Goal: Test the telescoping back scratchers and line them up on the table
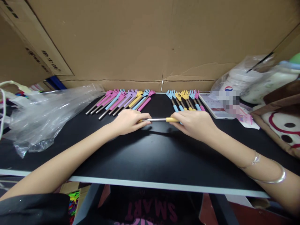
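Between my hands, level above the black table (150,156), runs a back scratcher (158,120) with a metal rod and yellow ends. My left hand (130,121) is closed around its left end, hiding most of the head. My right hand (191,123) grips the yellow handle at the other end. Behind my left hand lies a slanted row of pink, blue, purple and yellow back scratchers (119,101), heads toward the back. Behind my right hand lies a second group of back scratchers (185,99) with blue, yellow and pink handles, partly covered by that hand.
A clear plastic bag (49,112) spreads over the left side. To the right lie a white phone (214,107), a bagged white cup (241,81) and a brown plush-like item (278,122). A cardboard wall (131,40) closes off the back. Below the edge, a box (77,193) holds colourful pieces.
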Motion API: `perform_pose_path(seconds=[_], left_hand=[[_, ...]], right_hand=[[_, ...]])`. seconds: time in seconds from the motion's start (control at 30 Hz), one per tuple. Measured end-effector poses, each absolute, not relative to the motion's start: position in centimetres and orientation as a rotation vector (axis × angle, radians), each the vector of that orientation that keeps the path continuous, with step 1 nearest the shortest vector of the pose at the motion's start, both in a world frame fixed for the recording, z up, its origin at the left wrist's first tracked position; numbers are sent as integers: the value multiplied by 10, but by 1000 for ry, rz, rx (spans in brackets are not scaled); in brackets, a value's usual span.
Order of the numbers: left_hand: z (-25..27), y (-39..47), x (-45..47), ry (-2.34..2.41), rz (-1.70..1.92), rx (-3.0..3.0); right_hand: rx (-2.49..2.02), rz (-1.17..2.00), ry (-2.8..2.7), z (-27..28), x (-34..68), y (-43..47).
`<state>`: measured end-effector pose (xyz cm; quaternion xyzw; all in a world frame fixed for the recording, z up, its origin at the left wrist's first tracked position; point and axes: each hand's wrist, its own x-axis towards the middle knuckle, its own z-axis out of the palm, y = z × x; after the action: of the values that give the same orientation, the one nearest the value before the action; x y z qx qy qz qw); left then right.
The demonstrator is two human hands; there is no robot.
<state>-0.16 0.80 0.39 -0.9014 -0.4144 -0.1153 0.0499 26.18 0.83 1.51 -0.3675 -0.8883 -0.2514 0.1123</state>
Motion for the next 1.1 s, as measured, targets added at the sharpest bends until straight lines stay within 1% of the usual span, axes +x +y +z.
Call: perform_pose_path(seconds=[0.23, 0.43, 0.63, 0.97, 1.1], left_hand=[[11, 18, -16, -1225, -251, -2677], [9, 25, -27, -1103, -386, -2538], [7, 23, -27, -911, -470, -2403], [9, 22, -26, -752, -482, -2270], [11, 22, -28, -712, -503, -2222]], right_hand=[[-1076, -761, -2590, 23, 275, 21], [-1194, -780, -2565, 21, 284, 32], [-1178, -792, -2592, 18, 282, 30], [-1191, -740, -2633, 10, 279, 30], [-1189, -611, -2680, 12, 279, 30]])
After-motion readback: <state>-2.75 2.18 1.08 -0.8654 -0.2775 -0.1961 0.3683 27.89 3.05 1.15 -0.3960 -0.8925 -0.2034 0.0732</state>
